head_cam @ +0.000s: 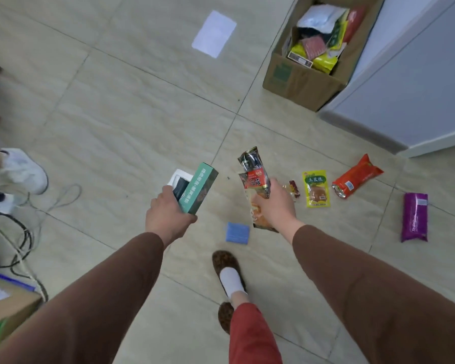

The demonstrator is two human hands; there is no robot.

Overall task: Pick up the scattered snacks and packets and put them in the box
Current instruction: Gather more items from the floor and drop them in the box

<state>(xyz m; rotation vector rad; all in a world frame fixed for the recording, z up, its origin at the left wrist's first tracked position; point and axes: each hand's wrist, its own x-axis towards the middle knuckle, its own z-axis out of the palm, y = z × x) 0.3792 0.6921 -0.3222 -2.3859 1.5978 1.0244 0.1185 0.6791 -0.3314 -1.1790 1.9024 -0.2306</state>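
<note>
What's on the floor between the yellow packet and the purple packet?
In the head view, the red packet lies between the yellow packet and purple packet.

**Tiled floor beside a grey cabinet**

The floor [132,106] is laid with large beige tiles, faintly veined, with thin dark grout lines crossing at angles. A pale grey cabinet [415,82] fills the upper right corner, its base meeting the tiles. A white sheet of paper [214,34] lies flat on the floor near the top. Tangled cables [19,232] trail along the left edge. The light is soft and even.
</note>
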